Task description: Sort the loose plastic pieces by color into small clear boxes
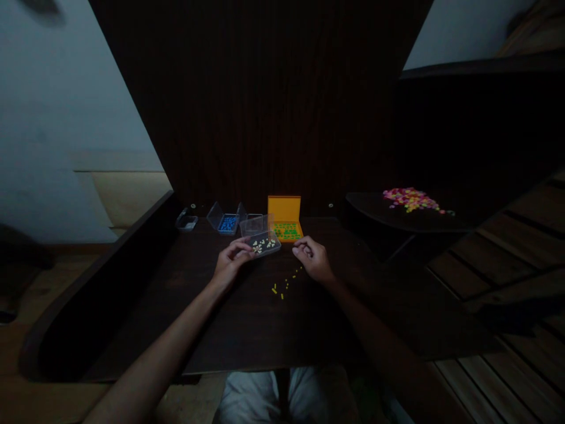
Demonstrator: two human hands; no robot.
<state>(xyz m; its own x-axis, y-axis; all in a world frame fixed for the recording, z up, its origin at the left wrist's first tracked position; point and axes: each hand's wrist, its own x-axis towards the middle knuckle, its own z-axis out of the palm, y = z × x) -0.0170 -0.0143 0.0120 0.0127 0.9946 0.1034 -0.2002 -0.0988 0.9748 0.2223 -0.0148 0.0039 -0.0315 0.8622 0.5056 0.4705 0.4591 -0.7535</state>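
Note:
My left hand (232,258) grips the near left corner of a clear plastic box (272,249), its lid raised at the back. Small cream-coloured pieces (263,244) lie scattered inside it. To the right, my right hand (312,258) has its fingertips pinched together; whatever may be between them is too small to make out. Just behind the hands stands an orange-yellow case (284,207) with its lid up and green pieces (286,231) in its base. Several small yellow pieces (286,285) lie loose on the dark tabletop (247,318), near my right hand.
Left of the case is an open clear box of blue pieces (228,223), with another clear container (188,222) farther left. A pile of pink, red and yellow bits (415,200) sits on a curved side shelf (366,203). A raised dark side panel (110,271) borders the left.

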